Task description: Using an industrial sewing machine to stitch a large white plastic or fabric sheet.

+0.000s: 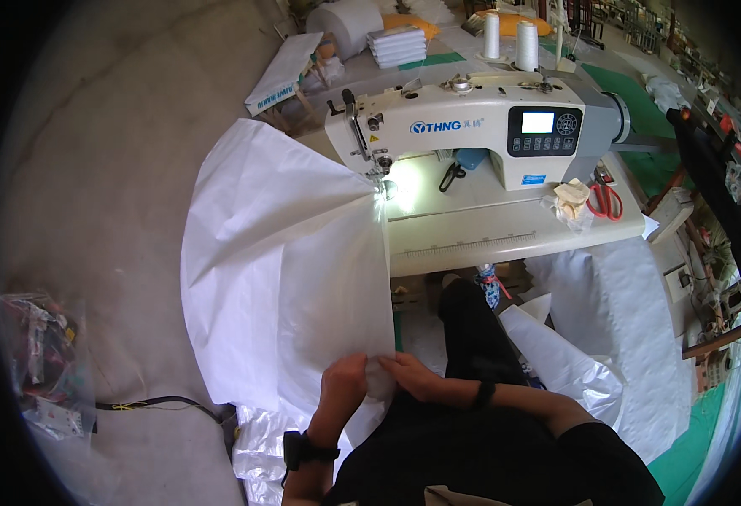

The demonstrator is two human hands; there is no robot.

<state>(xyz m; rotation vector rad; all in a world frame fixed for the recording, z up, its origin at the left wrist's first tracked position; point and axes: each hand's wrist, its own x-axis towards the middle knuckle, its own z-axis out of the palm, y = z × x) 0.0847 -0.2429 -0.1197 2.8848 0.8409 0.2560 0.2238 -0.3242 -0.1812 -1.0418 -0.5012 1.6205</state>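
One sewing machine (480, 110), two hands (343, 377), one held white sheet (303, 270)
Two white thread cones (527, 48) far, one white roll (349, 27) far left, one pair of red scissors (611, 202) right, one lit screen (537, 123), two dark wristbands (485, 393) near

Dressed in a plain black fabric top (505, 460) with a short, loose right sleeve (594, 447), matching black cloth trousers (476, 329) on the visible leg, a broad black left-wrist strap (323, 453) carrying a chunky, boxy black module (292, 450) toward its outer side, and a slimmer, rounded black right-wrist band (484, 393).
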